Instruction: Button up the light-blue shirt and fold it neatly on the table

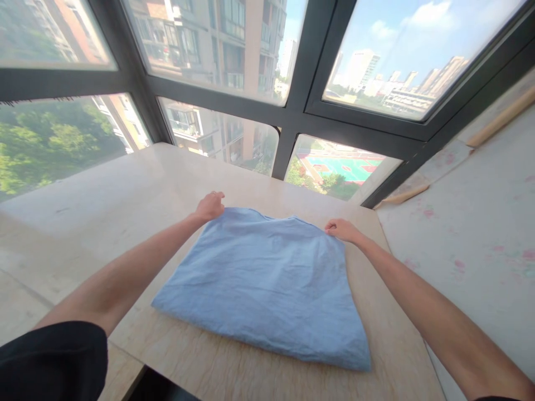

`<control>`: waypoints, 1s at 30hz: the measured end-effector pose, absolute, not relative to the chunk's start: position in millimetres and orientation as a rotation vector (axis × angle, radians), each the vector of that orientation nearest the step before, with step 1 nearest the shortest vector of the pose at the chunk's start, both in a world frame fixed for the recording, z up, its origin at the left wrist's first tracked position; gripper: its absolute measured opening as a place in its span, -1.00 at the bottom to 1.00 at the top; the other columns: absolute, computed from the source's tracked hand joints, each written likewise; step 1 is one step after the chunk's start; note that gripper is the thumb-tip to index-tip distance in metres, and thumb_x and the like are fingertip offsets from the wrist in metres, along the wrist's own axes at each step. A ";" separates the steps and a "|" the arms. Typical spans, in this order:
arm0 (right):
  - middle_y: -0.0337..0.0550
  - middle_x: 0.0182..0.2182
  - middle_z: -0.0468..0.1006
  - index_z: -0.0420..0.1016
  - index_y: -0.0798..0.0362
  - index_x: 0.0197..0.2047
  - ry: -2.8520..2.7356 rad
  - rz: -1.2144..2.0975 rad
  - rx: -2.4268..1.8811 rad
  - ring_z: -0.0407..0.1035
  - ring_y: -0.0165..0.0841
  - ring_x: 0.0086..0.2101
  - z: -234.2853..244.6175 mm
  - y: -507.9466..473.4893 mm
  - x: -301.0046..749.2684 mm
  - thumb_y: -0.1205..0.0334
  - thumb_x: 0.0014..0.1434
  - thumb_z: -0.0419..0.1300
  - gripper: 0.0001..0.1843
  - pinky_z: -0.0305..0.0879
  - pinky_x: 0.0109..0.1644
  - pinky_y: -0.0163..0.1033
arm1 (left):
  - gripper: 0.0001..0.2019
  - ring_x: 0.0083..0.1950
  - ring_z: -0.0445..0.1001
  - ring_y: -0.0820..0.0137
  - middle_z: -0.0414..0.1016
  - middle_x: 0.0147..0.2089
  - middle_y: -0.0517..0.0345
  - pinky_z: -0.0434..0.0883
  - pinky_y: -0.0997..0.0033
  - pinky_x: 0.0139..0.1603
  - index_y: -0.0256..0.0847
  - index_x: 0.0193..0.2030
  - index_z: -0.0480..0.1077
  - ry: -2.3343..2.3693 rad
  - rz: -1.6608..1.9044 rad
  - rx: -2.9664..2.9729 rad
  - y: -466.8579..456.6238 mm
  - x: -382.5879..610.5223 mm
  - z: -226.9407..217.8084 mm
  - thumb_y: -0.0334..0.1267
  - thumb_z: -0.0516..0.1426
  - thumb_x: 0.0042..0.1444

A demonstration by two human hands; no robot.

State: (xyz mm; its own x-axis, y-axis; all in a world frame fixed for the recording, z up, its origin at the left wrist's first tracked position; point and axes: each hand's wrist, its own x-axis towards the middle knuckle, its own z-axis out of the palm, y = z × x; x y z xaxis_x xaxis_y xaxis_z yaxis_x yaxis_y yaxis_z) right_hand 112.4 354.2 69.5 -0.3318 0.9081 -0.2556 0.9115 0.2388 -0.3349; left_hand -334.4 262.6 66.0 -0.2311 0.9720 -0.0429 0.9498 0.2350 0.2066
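A light blue shirt [271,278] lies spread flat on the stone-topped ledge, its neckline dip along the far edge and light wrinkles across its middle. At its far left corner, my left hand [211,206] is closed with the fingers curled in on the cloth's edge. My right hand [340,229] pinches the far right shoulder corner between thumb and fingers. Both arms reach forward on either side of the shirt. The fingertips of each hand are partly hidden by the hand itself.
The pale marbled ledge [104,206] runs up to dark-framed windows [225,111] at the back. A floral-papered wall [468,239] with peeling edges borders the right side. A dark opening [159,387] shows below the ledge's near edge. Buildings and trees stand outside.
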 end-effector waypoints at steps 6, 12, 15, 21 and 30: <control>-0.01 -0.06 0.60 0.55 0.05 -0.08 2.638 -0.657 1.792 0.45 -0.21 -0.05 63.1 339.6 71.9 0.03 0.25 0.06 -0.64 0.27 -0.02 -0.23 | -0.48 0.30 0.27 0.09 0.37 0.26 -0.15 0.18 0.08 0.27 -0.24 0.21 0.31 2.015 0.253 2.153 267.4 -286.0 54.3 0.04 -0.02 0.25; 0.01 -0.12 0.60 0.50 0.16 0.02 2.690 -1.002 1.727 0.46 -0.23 -0.11 59.9 347.7 30.9 0.02 0.16 0.17 -0.54 0.31 -0.01 -0.21 | -0.60 0.05 0.47 0.18 0.57 -0.01 0.00 0.31 0.30 0.11 -0.24 -0.06 0.50 1.634 0.277 2.121 283.3 -274.6 63.7 0.00 0.12 0.11; -0.08 -0.23 0.61 0.55 0.12 -0.13 2.838 -1.175 1.666 0.45 -0.24 -0.19 53.8 349.7 30.8 0.05 0.07 0.22 -0.63 0.33 -0.04 -0.20 | -0.70 -0.04 0.49 0.26 0.58 -0.10 0.05 0.34 0.38 0.06 -0.27 -0.17 0.52 1.556 0.535 2.033 282.2 -284.0 65.1 -0.14 0.18 0.02; -0.05 -0.19 0.60 0.53 0.08 -0.16 2.908 -1.087 1.854 0.44 -0.23 -0.14 37.2 347.8 35.7 0.13 0.07 0.20 -0.71 0.30 0.05 -0.14 | -0.66 0.15 0.39 0.17 0.48 0.08 -0.07 0.27 0.15 0.22 -0.25 0.03 0.44 1.934 0.709 2.035 274.7 -282.7 53.5 -0.31 0.12 0.09; 0.09 0.19 0.39 0.37 0.09 0.18 3.156 -0.274 1.677 0.20 -0.11 0.20 33.1 305.8 -1.0 0.15 0.33 -0.03 -0.58 0.06 0.29 -0.01 | -0.47 0.47 -0.02 0.16 0.17 0.40 -0.18 -0.01 0.09 0.41 -0.31 0.33 0.17 1.753 0.549 2.575 249.1 -229.6 42.1 -0.02 -0.10 0.35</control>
